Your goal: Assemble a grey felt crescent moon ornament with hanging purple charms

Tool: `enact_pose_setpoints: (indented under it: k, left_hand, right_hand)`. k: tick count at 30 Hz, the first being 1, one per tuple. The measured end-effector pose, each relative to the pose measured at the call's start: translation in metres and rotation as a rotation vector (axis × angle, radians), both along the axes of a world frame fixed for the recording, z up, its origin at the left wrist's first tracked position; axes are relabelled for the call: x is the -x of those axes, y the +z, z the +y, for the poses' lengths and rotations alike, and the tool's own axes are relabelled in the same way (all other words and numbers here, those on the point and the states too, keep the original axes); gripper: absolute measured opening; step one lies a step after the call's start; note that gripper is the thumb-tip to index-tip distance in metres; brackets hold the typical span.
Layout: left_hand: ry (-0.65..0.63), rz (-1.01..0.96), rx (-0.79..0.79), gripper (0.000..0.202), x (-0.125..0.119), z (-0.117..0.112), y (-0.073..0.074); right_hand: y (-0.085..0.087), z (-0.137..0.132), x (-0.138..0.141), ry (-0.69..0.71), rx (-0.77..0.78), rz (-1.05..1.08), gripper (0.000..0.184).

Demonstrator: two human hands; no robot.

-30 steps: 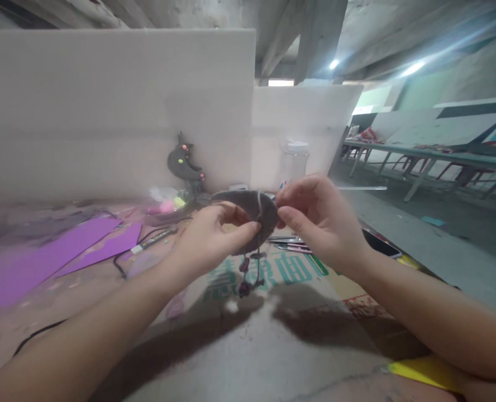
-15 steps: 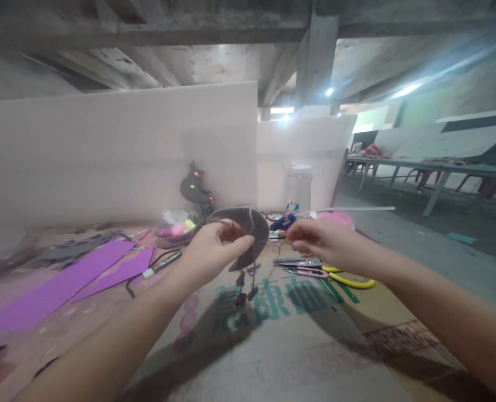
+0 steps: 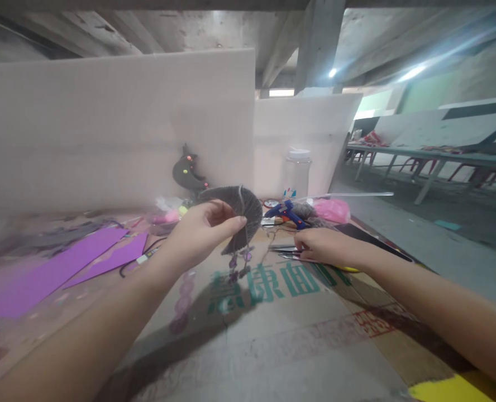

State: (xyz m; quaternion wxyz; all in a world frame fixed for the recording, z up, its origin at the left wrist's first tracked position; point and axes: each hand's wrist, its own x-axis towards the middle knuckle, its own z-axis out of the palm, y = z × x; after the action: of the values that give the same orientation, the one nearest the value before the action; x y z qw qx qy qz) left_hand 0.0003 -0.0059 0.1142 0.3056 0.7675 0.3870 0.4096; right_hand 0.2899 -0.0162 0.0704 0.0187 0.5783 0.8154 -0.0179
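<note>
My left hand (image 3: 208, 231) pinches a grey, yarn-wrapped crescent (image 3: 248, 209) between thumb and fingers, upright above the cardboard. Strands with small purple pieces (image 3: 239, 268) dangle from its lower end. Lower on the right, my right hand (image 3: 323, 245) has its fingers curled down on the scissors (image 3: 284, 250), whose metal blades stick out to the left; their handles are mostly hidden under it. A blue glue gun (image 3: 287, 212) lies just beyond that hand, beside a ball of grey yarn (image 3: 304, 210).
Purple sheets (image 3: 59, 268) lie on the left. Behind, a dark crescent with coloured balls (image 3: 187, 172) stands before a white panel (image 3: 118, 128). A clear jar (image 3: 298, 173) and a pink bundle (image 3: 332, 210) are at the back right. Printed cardboard (image 3: 273, 340) covers the near surface.
My right hand has moved down from beside the glue gun onto the scissors. My left hand keeps hold of the crescent. The camera view has tilted down a little.
</note>
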Motion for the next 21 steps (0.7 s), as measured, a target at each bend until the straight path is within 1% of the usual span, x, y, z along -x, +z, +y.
enact_pose_setpoints:
  k: [5, 10, 15, 21]
  left_hand:
    - [0.045, 0.048, -0.031, 0.032, 0.001, -0.004, 0.005]
    - [0.060, 0.064, -0.039, 0.032, 0.002, -0.002, 0.004]
    - [0.045, 0.028, -0.033, 0.034, 0.004, 0.003, 0.002]
    - [0.023, 0.037, -0.029, 0.032, 0.004, 0.003, 0.003]
  right_hand:
    - [-0.003, 0.001, -0.001, 0.047, -0.004, 0.017, 0.026]
    - [-0.010, 0.007, -0.001, 0.070, -0.033, 0.024, 0.019]
    - [-0.021, 0.015, -0.002, 0.064, -0.048, 0.027, 0.022]
    - [-0.019, 0.016, -0.001, 0.066, -0.034, 0.000, 0.023]
